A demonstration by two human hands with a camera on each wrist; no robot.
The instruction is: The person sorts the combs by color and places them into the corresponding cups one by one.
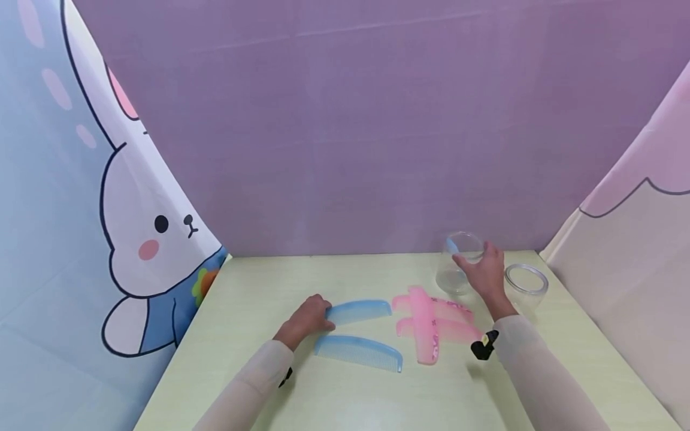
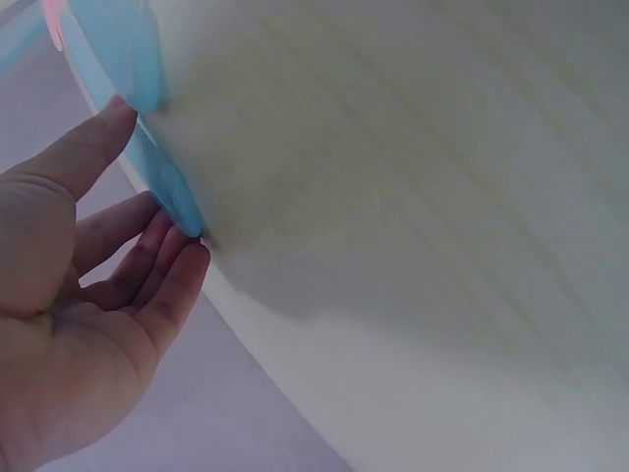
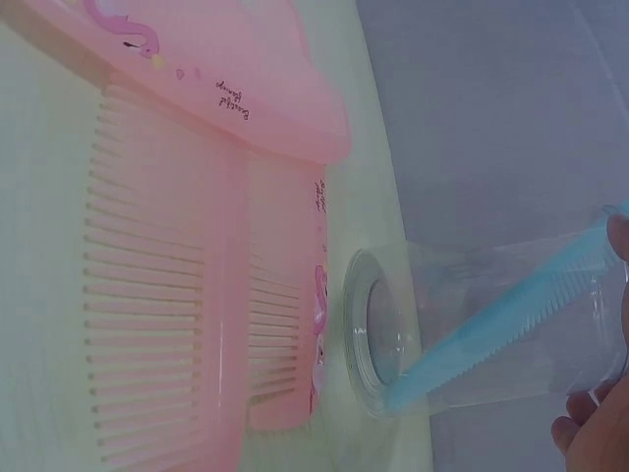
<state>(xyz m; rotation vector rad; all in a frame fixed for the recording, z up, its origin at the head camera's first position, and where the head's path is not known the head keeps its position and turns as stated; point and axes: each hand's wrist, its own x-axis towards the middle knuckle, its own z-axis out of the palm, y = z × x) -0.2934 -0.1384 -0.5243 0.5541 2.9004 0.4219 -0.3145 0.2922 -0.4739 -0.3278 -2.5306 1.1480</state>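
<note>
My left hand [image 1: 308,321] pinches the left end of the farther blue comb [image 1: 360,310], which lies on the table. In the left wrist view, its fingertips [image 2: 187,251] meet that comb's end, with the thumb on the other side. Just nearer lies a second blue comb [image 1: 358,352], teeth towards me. Around the upper part of a clear jar [image 1: 451,275], my right hand [image 1: 487,276] keeps a grip, thumb on the left side. The jar stands upright at the back right. Inside it leans another blue comb [image 3: 491,324], seen clearly in the right wrist view.
Several pink combs overlap between the hands; one pink comb [image 1: 423,326] lies crosswise on top. A second clear container [image 1: 525,287] with a silvery rim stands right of my right hand. The pale table [image 1: 269,275] ends at a purple backdrop [image 1: 345,131].
</note>
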